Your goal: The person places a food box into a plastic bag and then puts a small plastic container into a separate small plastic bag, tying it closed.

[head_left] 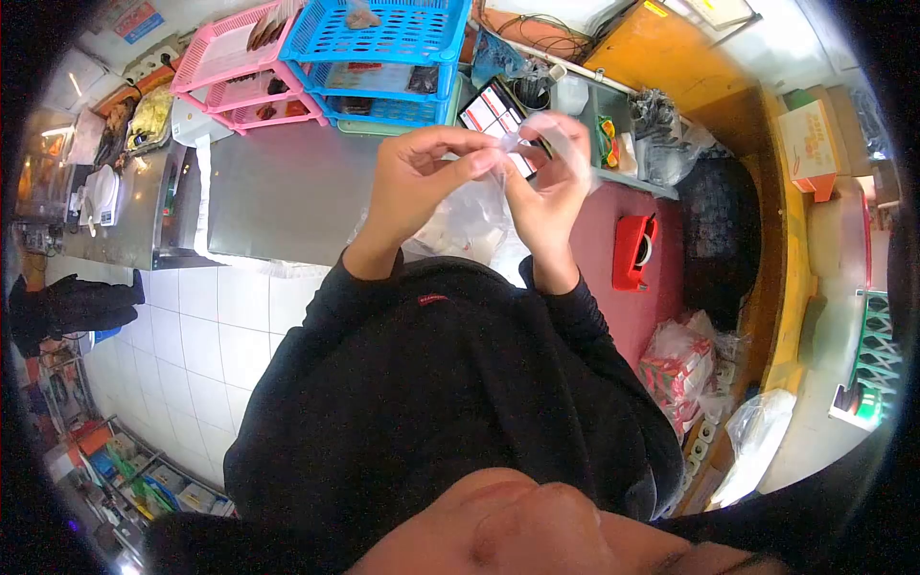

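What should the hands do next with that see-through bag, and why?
Maybe gently pull the gathered top of the clear plastic bag tighter: the left hand and right hand pinch it close together, while loose plastic sticks out by the right fingers. I can't tell whether there's a knot.

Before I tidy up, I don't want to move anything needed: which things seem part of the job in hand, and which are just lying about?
Part of the job:
clear bag, pinched by left hand and right hand

Apparently lying about:
blue trays
pink trays
red tape holder
cardboard box
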Motion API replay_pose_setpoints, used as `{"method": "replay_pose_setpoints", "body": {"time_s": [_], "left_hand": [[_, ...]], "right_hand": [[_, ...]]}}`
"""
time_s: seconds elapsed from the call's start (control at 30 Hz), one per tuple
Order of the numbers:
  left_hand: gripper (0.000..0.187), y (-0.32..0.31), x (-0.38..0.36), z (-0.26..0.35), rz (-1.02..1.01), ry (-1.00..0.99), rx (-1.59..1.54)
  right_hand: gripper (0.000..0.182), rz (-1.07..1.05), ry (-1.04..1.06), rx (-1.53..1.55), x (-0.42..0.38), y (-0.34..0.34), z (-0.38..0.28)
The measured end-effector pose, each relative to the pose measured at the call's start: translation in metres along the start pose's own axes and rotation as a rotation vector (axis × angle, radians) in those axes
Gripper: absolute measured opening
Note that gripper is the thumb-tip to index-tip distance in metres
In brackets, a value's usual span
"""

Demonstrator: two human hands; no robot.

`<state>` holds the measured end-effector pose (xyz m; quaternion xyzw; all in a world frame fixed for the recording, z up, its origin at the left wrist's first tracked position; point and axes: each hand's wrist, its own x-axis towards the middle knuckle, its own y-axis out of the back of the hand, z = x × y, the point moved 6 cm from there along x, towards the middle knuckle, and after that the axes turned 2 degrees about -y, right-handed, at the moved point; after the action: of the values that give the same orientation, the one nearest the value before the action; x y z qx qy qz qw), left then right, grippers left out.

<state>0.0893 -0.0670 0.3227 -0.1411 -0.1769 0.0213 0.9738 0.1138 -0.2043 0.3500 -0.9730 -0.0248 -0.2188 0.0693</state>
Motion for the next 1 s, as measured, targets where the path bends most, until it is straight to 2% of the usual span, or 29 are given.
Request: {"method": "replay_pose_setpoints", "body": {"time_s": [0.03, 0.1, 0.17, 0.2, 0.23, 0.27, 0.33, 0.4, 0.47, 0.5, 0.57, 0.6, 0.67, 0.7, 0.77, 0.8, 0.87, 0.9, 0.97, 1.0], "left_hand": [[0.016, 0.004, -0.001, -0.004, -0.035, 0.076, -0.101], [0.017, 0.008, -0.002, -0.013, -0.068, 0.152, -0.202], [0.028, 0.005, -0.003, -0.021, -0.167, 0.181, -0.174], [0.028, 0.002, -0.001, -0.02, -0.167, 0.182, -0.175], [0.036, -0.005, 0.001, -0.02, -0.136, 0.266, -0.489], [0.044, -0.012, 0.002, -0.021, -0.103, 0.348, -0.803], [0.051, -0.014, -0.001, -0.034, -0.097, 0.297, -0.801], [0.058, -0.015, -0.001, -0.041, -0.09, 0.246, -0.799], [0.049, -0.01, 0.001, -0.031, -0.084, -0.059, -0.097], [0.049, -0.009, 0.003, -0.032, -0.081, -0.053, -0.098], [0.037, 0.0, 0.008, -0.04, 0.001, 0.145, 0.219], [0.037, -0.002, 0.009, -0.037, 0.004, 0.144, 0.22], [0.038, 0.001, 0.007, -0.039, 0.19, 0.245, 0.091], [0.038, -0.002, 0.008, -0.042, 0.189, 0.244, 0.092], [0.04, 0.001, 0.008, -0.039, 0.312, -0.026, 0.321], [0.04, -0.001, 0.008, -0.045, 0.311, -0.024, 0.322], [0.043, -0.008, 0.008, -0.04, 0.31, -0.256, 0.504], [0.043, -0.009, 0.007, -0.042, 0.305, -0.255, 0.505], [0.044, -0.016, -0.001, -0.038, 0.332, -0.335, 0.594], [0.047, -0.027, -0.005, -0.027, 0.32, -0.372, 0.543]], "right_hand": [[0.02, 0.104, 0.092, -0.001, 0.002, 0.003, -0.008], [0.019, 0.09, 0.066, 0.003, 0.007, 0.011, 0.001], [0.014, -0.391, -0.096, -0.043, 0.002, 0.009, 0.024], [0.012, -0.419, -0.143, -0.055, -0.001, 0.009, 0.023], [0.012, -0.419, -0.144, -0.056, -0.001, 0.008, 0.024], [0.012, -0.29, -0.127, -0.076, 0.002, 0.013, 0.025], [0.014, -0.116, -0.109, -0.101, 0.007, 0.023, 0.031], [0.014, -0.139, -0.096, -0.175, 0.009, 0.025, 0.025], [0.013, -0.202, -0.035, -0.401, 0.011, 0.028, 0.025], [0.013, -0.203, -0.041, -0.402, 0.01, 0.029, 0.025], [0.01, -0.272, 0.056, -0.557, 0.008, 0.024, 0.02], [0.01, -0.276, 0.057, -0.555, 0.007, 0.022, 0.021], [0.014, -0.226, 0.019, -0.558, 0.004, 0.02, 0.024], [0.014, -0.226, 0.02, -0.557, 0.002, 0.016, 0.024], [0.018, -0.07, -0.059, -0.486, -0.001, 0.016, 0.025], [0.018, -0.069, -0.061, -0.486, -0.006, 0.01, 0.026], [0.023, -0.194, 0.143, -0.686, -0.017, -0.013, 0.021], [0.026, -0.116, 0.152, -0.577, -0.016, -0.015, 0.024], [0.029, -0.146, 0.028, -0.627, 0.006, -0.012, 0.029], [0.029, -0.141, 0.023, -0.63, 0.007, -0.011, 0.031]]}}
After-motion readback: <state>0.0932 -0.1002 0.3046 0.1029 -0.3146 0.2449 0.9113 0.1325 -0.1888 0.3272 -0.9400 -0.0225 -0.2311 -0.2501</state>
